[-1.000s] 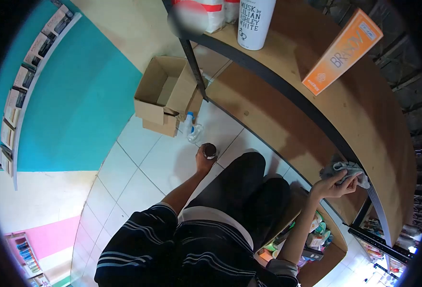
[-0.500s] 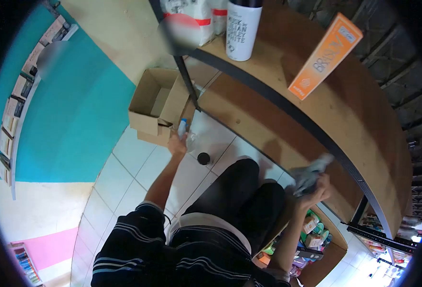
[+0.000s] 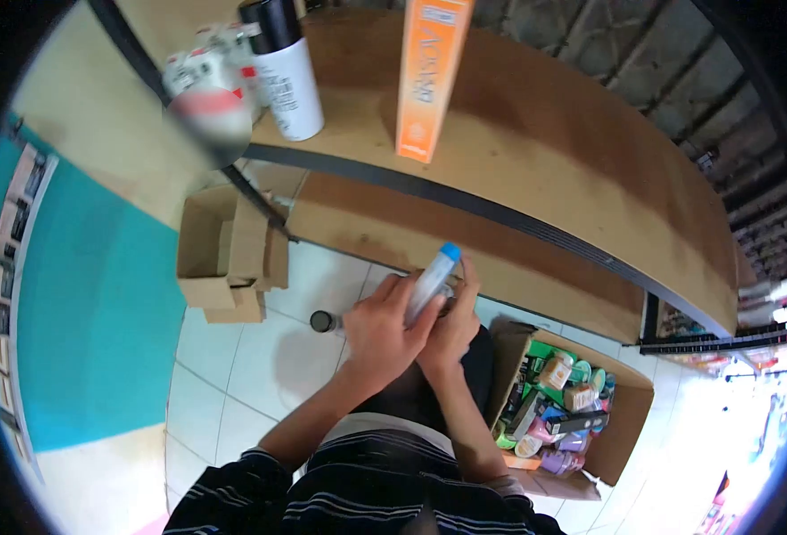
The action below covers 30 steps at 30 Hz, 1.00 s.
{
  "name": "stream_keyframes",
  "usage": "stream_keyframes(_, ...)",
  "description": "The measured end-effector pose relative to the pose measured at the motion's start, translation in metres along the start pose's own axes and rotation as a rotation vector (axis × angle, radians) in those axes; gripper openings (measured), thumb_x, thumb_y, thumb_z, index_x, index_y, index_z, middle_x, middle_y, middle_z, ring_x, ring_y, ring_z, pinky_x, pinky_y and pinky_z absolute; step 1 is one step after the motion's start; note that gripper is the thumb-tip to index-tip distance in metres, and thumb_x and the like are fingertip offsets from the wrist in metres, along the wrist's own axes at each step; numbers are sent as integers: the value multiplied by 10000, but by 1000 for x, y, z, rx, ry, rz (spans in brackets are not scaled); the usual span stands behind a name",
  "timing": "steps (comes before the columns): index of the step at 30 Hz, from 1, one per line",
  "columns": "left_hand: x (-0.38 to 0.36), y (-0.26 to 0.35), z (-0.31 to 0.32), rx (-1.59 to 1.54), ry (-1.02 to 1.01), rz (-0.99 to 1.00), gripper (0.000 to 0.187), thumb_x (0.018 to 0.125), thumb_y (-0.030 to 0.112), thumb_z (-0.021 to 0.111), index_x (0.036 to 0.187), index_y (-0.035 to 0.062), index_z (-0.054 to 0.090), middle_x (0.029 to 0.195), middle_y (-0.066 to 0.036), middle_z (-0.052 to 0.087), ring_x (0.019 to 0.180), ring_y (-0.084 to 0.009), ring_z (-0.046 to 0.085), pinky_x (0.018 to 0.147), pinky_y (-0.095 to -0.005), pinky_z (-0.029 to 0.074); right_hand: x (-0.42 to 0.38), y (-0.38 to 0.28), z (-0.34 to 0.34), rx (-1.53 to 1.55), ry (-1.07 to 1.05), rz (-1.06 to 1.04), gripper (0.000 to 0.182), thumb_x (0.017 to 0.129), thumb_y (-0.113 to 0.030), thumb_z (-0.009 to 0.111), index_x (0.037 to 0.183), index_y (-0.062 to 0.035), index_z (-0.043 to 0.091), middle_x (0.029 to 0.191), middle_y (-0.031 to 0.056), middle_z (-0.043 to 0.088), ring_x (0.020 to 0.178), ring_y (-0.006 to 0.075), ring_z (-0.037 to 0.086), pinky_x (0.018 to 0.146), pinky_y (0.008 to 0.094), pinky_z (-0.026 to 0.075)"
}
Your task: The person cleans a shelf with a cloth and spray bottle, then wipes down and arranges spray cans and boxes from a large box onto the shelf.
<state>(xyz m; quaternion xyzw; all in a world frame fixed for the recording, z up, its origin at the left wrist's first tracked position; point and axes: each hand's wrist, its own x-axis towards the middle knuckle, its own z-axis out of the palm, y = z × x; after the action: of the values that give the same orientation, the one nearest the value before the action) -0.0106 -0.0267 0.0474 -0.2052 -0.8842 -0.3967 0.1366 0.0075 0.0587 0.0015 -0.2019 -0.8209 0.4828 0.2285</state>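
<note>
My left hand (image 3: 383, 328) is closed around a pale bottle (image 3: 429, 283) with a blue cap, held tilted above my lap. Right beside it, my right hand (image 3: 451, 330) has its fingers bent behind the bottle, and the two hands meet. Something partly hidden shows between the palm of my right hand and the bottle; I cannot make out what it is. On the floor tiles to the left of my hands is a small jar with a black lid (image 3: 322, 321).
An upper shelf (image 3: 536, 134) bears a white can with a black cap (image 3: 291, 85), an orange box (image 3: 429, 80) and white packs (image 3: 206, 76). Below runs a lower shelf (image 3: 536, 281). An open carton (image 3: 208, 236) stands left; a carton of products (image 3: 621, 428) stands right.
My right hand has come left from the lower shelf to join my left hand. My left hand has moved right with the blue-capped bottle. The view has turned.
</note>
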Motion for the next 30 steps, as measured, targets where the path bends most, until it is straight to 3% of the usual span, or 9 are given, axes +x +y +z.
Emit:
stream_keyframes(2,4,13,16,-87,-108,61,314,769,227,571,1038,68,537,769,-95,567,568,-253,576,486,-324,456,14,40,-16,-92,36,-128,672,663,-244,650,1222,-46,333,853,164,603,726,336,599,564,379,468)
stream_keyframes(3,2,27,14,-250,-233,-72,340,754,195,603,1044,30,542,841,-122,586,565,-214,579,489,-297,444,25,35,-28,-32,53,-36,621,629,-200,661,1171,-54,396,747,127,606,698,304,607,584,356,469)
stream_keyframes(6,-9,31,16,-362,-172,80,353,744,168,618,1058,33,532,905,-114,590,589,-177,591,513,-272,456,57,37,-55,86,17,-194,555,601,-171,656,1106,-53,458,716,100,600,660,273,610,602,332,468)
stream_keyframes(8,-12,24,13,-333,-209,70,342,738,123,617,1057,37,529,915,-114,595,612,-166,600,538,-260,462,62,27,-65,119,6,-148,495,594,-158,639,1051,-41,492,672,86,592,636,257,606,611,317,465)
stream_keyframes(10,-18,12,13,-263,-179,33,331,736,148,608,1046,57,533,840,-85,589,582,-175,580,505,-279,449,66,27,-77,61,-113,-126,466,592,-54,561,1048,-8,481,717,93,593,663,166,587,638,278,456)
stream_keyframes(13,-21,0,14,-250,-193,-14,301,734,110,595,1022,45,538,850,-85,593,599,-184,584,527,-294,454,71,42,-88,57,-70,-166,396,591,-136,627,955,-37,506,661,73,595,618,246,600,608,326,462)
stream_keyframes(24,-18,3,27,-211,-267,10,267,749,84,584,1011,46,552,873,-97,603,611,-177,596,555,-285,460,77,87,-180,125,110,7,328,622,-113,583,928,-6,533,691,110,592,665,253,581,654,317,448)
stream_keyframes(27,-17,4,31,-180,-309,-30,269,756,83,578,1021,43,551,890,-107,604,612,-174,597,581,-277,467,86,111,-205,-119,77,-102,241,619,-146,573,808,2,564,711,109,596,669,264,579,655,335,443)
stream_keyframes(30,-17,2,36,-205,-322,-44,260,766,89,570,1020,36,550,896,-112,604,615,-175,597,591,-277,468,86,118,-220,-69,74,-79,253,625,-133,566,839,1,557,698,92,594,656,230,576,650,322,440)
